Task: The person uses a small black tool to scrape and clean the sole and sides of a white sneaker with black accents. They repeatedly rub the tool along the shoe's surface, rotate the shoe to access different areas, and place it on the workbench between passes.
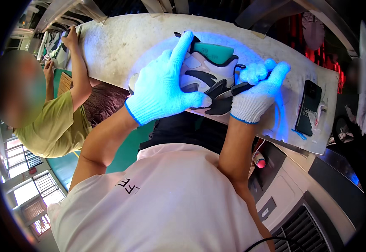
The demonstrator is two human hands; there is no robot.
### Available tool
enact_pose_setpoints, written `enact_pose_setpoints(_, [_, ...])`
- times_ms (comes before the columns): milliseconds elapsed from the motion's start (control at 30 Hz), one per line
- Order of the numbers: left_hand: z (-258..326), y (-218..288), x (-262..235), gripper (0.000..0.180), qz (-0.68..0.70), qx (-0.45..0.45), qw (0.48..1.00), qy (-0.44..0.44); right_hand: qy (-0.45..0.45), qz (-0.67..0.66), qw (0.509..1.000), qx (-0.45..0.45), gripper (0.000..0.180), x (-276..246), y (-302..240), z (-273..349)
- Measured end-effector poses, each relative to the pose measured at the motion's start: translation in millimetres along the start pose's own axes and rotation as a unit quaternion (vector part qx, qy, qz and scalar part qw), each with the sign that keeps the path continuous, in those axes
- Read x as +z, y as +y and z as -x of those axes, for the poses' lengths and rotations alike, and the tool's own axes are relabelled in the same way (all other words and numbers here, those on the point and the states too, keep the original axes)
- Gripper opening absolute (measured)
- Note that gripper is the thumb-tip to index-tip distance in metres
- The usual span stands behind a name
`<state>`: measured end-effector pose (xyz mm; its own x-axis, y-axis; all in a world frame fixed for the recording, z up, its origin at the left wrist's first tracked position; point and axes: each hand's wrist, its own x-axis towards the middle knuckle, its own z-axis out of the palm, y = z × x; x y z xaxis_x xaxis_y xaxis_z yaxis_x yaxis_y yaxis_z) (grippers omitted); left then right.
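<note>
A grey, white and black sneaker lies on its side over the near edge of the pale bench. A green shoe last fills its opening. My left hand, in a white knit glove lit blue, grips the shoe across its front part, thumb pressed along the near side. Close by the heel, my gloved right hand is closed around a slim dark tool. The tool's tip points at the shoe's side; its exact kind cannot be made out.
A dark phone lies on the bench at right, with a small clear plastic piece against it. On the left, a co-worker in a green shirt handles another shoe. A grey-white cabinet stands at lower right.
</note>
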<state>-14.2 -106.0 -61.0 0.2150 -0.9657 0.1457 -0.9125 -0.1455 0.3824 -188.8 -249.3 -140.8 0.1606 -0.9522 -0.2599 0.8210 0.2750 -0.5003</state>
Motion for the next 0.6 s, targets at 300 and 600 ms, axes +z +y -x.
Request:
enact_pose_setpoints(300, [16.5,7.7,-1.7,0.136,0.033,0.031,0.999,0.025,0.010,0.204,0.978,-0.041,0.034,27.4,-1.0,7.7])
enact_pose_setpoints(600, [70.1,-2.8,21.1,0.142,0.296,0.005,0.952,0.072,-0.017,0.276,0.959,-0.059,0.042,-49.2,-52.1,39.5])
